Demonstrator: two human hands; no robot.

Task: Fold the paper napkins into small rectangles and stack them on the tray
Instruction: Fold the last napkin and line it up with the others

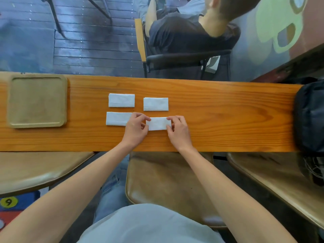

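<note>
Wooden desk point(210, 109): your left hand point(135, 128) and right hand point(178, 129) pinch the folded napkin point(158, 124); square its edges, then carry it toward ten o'clock to the tray point(37, 101).

- A bare strip of the surface point(87, 137) is left along its near edge, running from below the tray point(36, 101) to the right end.
- The left end is taken up by the tray, with open wood between it and the napkins.
- The middle is occupied by four folded napkins: far left point(121, 100), far right point(155, 104), near left point(117, 118), near right point(158, 123), with narrow gaps between them.
- The near-right napkin is flanked by the left hand point(135, 128) and right hand point(178, 128).
- Wide bare wood lies right of the napkins.
- The right end is blocked by a dark bag point(310, 116).
</note>
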